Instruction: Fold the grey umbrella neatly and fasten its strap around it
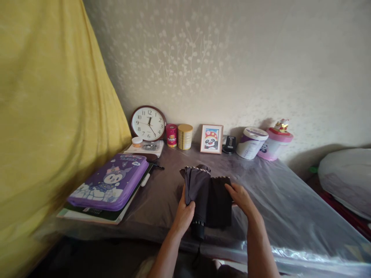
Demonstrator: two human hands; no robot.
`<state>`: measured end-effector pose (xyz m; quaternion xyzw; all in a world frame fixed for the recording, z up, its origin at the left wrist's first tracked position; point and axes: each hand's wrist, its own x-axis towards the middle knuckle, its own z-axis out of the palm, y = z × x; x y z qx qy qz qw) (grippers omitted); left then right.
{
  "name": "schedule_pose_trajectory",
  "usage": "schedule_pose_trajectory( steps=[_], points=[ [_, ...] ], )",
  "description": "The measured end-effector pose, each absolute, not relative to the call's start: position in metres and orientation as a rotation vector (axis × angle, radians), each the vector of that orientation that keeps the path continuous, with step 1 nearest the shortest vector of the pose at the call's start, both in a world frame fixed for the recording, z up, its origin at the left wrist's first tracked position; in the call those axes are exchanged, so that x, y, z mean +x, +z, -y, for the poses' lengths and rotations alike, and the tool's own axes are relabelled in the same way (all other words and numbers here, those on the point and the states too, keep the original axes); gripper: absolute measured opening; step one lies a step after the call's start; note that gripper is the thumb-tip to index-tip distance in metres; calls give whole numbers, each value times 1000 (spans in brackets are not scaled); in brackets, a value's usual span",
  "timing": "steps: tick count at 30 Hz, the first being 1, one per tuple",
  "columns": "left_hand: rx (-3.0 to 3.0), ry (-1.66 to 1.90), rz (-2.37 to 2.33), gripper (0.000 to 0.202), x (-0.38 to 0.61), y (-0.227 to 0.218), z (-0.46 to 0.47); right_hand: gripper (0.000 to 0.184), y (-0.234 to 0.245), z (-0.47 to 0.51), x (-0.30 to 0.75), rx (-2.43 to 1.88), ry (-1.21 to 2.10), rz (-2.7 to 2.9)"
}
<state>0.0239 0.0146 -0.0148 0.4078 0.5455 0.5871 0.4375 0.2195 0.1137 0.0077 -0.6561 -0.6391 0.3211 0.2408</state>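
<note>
The left hand [184,216] has its grip around a dark umbrella's [199,195] bunched folds, over the desk [261,181]; right of that grip, the right hand [240,197] pinches a flattened panel [219,204].

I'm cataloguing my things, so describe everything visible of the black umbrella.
The umbrella is black, of thin-looking fabric, with striped trim along the panels' far edges. It is closed but loose: gathered pleats on the left, a panel spread flat on the right. A dark end piece points toward the person. The left hand grips the pleats; the right hand pinches the spread panel near its far corner. It is held over the table.
</note>
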Motion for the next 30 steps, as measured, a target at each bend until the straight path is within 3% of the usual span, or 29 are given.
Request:
schedule_pose_trajectory(
  steps=[5, 14, 20, 26, 30],
  points=[
    [1010, 1442, -1383, 59, 23, -13, -14, 29, 13, -105, 218, -1724, 1321, 1686],
    [1013, 1445, -1356, 63, 20, -19, -15, 32, 29, -95, 193, -1352, 1427, 1594],
    [1020, 1472, -1312, 62, 20, -20, -16, 34, 19, -97, 155, -1217, 1378, 1558],
    [865, 1472, -1306, 40, 17, -20, -16, 33, 6, -98, 128, -1236, 1261, 1676],
    [867, 1517, -1256, 42, 19, -24, -19, 31, 2, -97, 122, -1167, 1054, 1925]
  ],
)
